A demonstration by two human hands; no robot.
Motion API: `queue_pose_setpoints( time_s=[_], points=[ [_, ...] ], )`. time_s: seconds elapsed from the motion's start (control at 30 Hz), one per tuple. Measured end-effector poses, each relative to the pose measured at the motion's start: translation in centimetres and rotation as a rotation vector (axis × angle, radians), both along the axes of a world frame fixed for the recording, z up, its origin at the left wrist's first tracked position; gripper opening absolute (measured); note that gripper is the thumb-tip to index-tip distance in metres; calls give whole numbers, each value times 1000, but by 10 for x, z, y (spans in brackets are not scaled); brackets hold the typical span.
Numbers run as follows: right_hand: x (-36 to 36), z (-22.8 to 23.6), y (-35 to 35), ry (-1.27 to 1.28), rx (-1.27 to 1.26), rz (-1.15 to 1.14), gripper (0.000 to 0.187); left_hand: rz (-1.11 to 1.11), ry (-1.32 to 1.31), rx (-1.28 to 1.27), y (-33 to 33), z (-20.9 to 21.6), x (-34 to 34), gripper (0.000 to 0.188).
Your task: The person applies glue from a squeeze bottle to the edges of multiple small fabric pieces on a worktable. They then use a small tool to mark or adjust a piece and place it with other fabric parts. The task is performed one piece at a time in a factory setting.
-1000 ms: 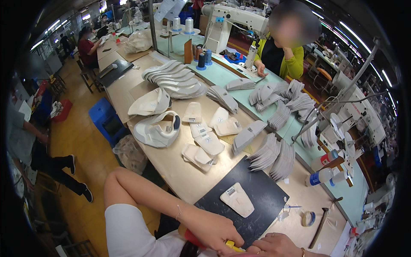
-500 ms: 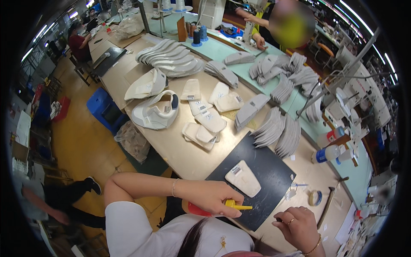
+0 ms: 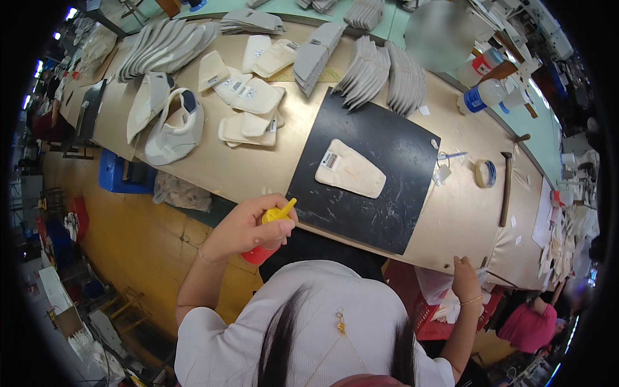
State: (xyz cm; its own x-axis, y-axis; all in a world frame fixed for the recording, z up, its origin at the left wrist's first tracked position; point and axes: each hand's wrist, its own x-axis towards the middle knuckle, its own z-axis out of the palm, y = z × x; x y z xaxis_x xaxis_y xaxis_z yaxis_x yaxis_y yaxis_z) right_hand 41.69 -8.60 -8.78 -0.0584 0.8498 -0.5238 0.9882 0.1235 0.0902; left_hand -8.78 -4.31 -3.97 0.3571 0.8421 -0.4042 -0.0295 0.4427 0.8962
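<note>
1 yellow-capped bottle (image 3: 276, 214) in left hand (image 3: 248, 226), cream pad (image 3: 351, 170) beyond, rightward

Your tabletop (image 3: 255, 169) shows soft sheen left of the black mat (image 3: 361, 222); far right, a round patch (image 3: 442, 35) blurs; edges bend into darkness.

We can cross the mat's (image 3: 367, 222) near edge.
Beyond, pad (image 3: 351, 169) and grey stacks (image 3: 363, 72) block us; rightward, tape (image 3: 485, 173) and hammer (image 3: 506, 190).

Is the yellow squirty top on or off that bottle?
On: the yellow top sits on the bottle in the left hand. I cannot tell whether its spout is open.
</note>
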Motion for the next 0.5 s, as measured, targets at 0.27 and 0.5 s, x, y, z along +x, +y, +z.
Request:
queue_pose_setpoints(
  time_s=[0.27,0.5],
  points=[
    [-99,41,51,317,251,190,34,129,-91,15,7,-28,27,19],
    [-210,17,76,807,438,322,60,342,-719,55,10,-48,67,45]
  ],
)
